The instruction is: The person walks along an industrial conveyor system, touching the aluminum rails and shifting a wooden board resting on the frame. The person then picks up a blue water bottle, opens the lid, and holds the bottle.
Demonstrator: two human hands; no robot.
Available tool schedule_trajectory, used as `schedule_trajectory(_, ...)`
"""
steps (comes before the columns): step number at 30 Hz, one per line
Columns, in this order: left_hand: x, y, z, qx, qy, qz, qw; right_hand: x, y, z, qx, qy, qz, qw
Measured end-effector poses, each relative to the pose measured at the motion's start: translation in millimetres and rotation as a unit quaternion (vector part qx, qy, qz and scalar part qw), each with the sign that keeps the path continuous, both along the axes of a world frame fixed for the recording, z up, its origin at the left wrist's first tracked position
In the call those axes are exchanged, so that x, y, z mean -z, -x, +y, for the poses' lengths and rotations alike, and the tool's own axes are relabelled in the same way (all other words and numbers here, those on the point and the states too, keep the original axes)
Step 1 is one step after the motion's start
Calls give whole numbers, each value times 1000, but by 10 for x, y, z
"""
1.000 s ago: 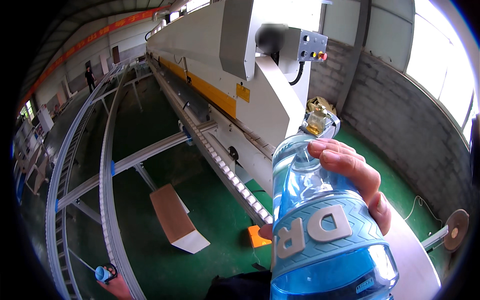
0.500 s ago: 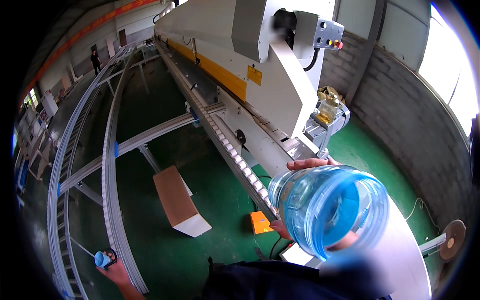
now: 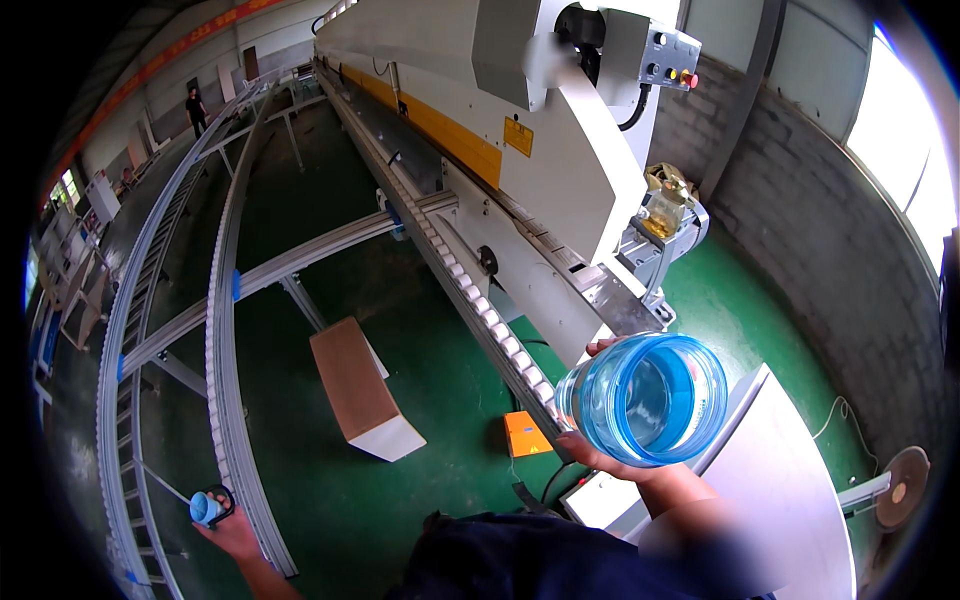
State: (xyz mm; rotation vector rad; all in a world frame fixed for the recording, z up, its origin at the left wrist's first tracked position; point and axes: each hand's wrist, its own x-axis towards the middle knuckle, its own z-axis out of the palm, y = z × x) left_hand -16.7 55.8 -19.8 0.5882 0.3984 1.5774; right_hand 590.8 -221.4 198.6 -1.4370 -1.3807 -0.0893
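Note:
My right hand (image 3: 602,455) is wrapped round a clear blue plastic bottle (image 3: 590,405), which is tilted so that its wide uncapped mouth faces up toward me. Through the mouth the inside shows pale and glossy; whether there is liquid in it I cannot tell. Far off at the lower left, my left hand (image 3: 232,530) grips a light-blue bottle cap (image 3: 206,509) with a dark loop handle. That hand is beside the near end of a metal roller rail (image 3: 235,440). The bottle and its cap are well apart.
A long white and yellow machine (image 3: 560,170) runs into the distance, with a control box (image 3: 655,55) on top. A brown-topped box (image 3: 360,385) and an orange box (image 3: 526,434) are on the green floor. A white curved panel (image 3: 790,480) lies right. Another person (image 3: 196,112) stands far off.
The bottle has moved away from the camera and a little left, its mouth turning more squarely toward me. More of my right forearm shows. My left hand still grips the cap.

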Motion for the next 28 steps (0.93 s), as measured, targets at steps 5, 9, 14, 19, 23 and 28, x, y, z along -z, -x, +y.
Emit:
schedule_trajectory(5,-48,-88,-10,-4,1,-4,1000,58,30,32,-35,-66,90,993)
schedule_trajectory(9,-107,-139,-45,-19,6,-13,1000,61,78,51,-61,-91,119,987)
schedule_trajectory(14,-18,-30,-14,8,-5,-3,1000,164,-14,57,-82,-83,58,992)
schedule_trajectory(19,26,16,12,12,-12,5,1000,131,3,48,-115,-77,32,990)
schedule_trajectory(23,2,-16,5,13,-7,3,1000,151,-14,77,-100,-91,9,991)
schedule_trajectory(28,-33,-9,-16,19,-11,-1,1000,45,30,96,-117,-88,-4,989)
